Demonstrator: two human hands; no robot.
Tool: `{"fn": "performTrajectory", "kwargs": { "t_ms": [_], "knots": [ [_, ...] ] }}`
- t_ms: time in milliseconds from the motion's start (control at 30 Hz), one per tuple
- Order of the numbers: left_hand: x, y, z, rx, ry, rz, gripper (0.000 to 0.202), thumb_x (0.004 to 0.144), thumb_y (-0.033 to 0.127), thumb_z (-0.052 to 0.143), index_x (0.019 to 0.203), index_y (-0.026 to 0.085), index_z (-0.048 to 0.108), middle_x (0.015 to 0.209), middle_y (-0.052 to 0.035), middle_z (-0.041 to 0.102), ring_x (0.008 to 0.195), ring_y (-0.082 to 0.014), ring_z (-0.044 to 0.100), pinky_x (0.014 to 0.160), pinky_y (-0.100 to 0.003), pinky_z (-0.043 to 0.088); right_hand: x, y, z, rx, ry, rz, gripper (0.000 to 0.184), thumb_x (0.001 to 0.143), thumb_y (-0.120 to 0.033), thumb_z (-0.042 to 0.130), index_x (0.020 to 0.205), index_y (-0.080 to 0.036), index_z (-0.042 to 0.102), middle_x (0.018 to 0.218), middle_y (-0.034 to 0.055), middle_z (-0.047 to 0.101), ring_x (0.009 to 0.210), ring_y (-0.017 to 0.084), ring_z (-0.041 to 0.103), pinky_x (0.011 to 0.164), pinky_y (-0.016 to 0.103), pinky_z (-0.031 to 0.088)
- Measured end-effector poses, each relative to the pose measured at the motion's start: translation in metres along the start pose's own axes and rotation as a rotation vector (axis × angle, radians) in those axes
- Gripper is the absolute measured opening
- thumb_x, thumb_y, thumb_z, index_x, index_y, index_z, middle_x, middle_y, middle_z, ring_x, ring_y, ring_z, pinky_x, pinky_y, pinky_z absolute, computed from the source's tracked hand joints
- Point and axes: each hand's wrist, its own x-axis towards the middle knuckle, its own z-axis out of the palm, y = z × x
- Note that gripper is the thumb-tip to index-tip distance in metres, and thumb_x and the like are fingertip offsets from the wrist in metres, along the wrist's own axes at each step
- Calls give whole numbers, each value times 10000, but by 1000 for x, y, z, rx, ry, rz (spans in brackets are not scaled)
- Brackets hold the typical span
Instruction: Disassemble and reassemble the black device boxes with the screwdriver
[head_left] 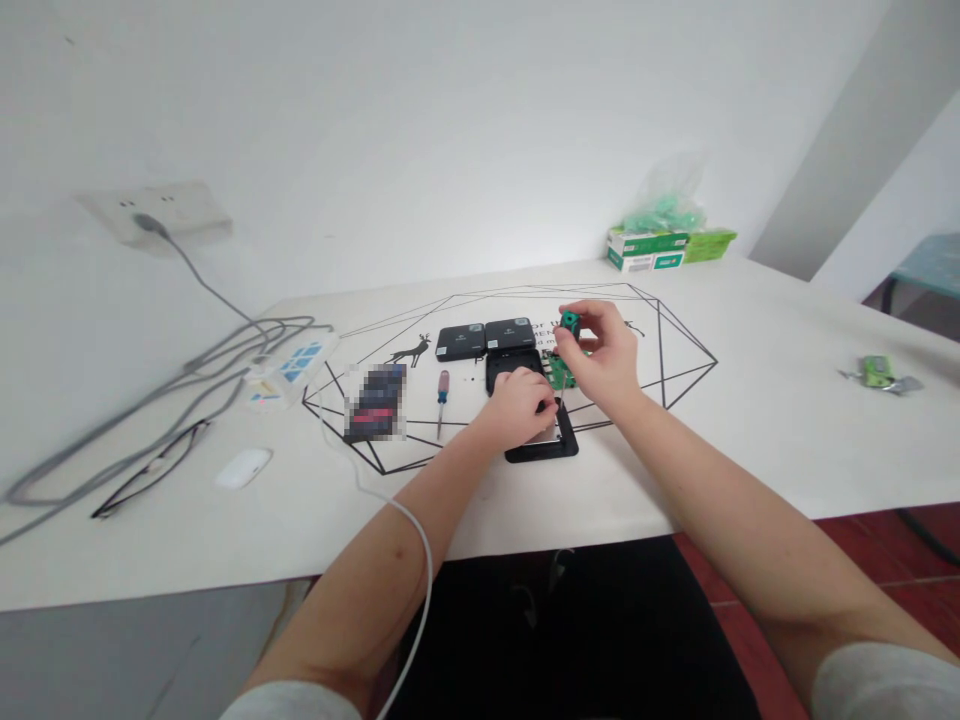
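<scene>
In my right hand (609, 352) is a screwdriver with a green handle (570, 322), gripped upright between thumb and fingers. Its thin shaft points down to the right edge of a flat black cover (567, 440). My left hand (517, 408) lies over that cover with its fingers curled, holding it down. Part of a silvery metal plate (553, 434) on the cover shows past the fingers. Just beyond, an open black case (498, 372) is partly hidden by my left hand. A green circuit board (559, 374) sits between the case and my right hand.
Two closed black boxes (460, 342) stand at the back. Left of my hands lie another screwdriver (443, 388) and a pixelated item (376, 402). Further left are glasses (154, 468), a white mouse-like object (244, 468), a power strip (292, 372) and cables. Keys (876, 372) lie far right.
</scene>
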Motion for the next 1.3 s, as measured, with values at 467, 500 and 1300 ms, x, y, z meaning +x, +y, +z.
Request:
{"fn": "performTrajectory", "kwargs": {
  "t_ms": [467, 500, 1300],
  "knots": [
    [-14, -78, -28, 286, 86, -527, 351, 1019, 259, 445, 1028, 171, 785, 1242, -168, 740, 1243, -382, 593, 1055, -598, 460, -5, 7, 1, -28, -70, 28, 255, 884, -300, 708, 1134, -261, 674, 1095, 46, 761, 878, 192, 725, 627, 313, 631],
    [-15, -76, -27, 270, 102, -510, 379, 1028, 249, 422, 1106, 163, 783, 1305, -175, 722, 1282, -381, 584, 1090, -603, 449, -5, 7, 1, -27, -69, 29, 253, 884, -298, 709, 1132, -259, 674, 1095, 46, 760, 877, 191, 723, 624, 311, 631],
    [-22, -23, -17, -37, -133, 89, 301, 725, 410, 909, 899, 225, 747, 1454, -112, 646, 1519, -416, 373, 1250, -553, 328, -17, -9, 4, -61, -160, -96, 237, 889, -337, 700, 1118, -280, 683, 1101, 53, 780, 854, 195, 733, 629, 317, 651]
  ]
}}
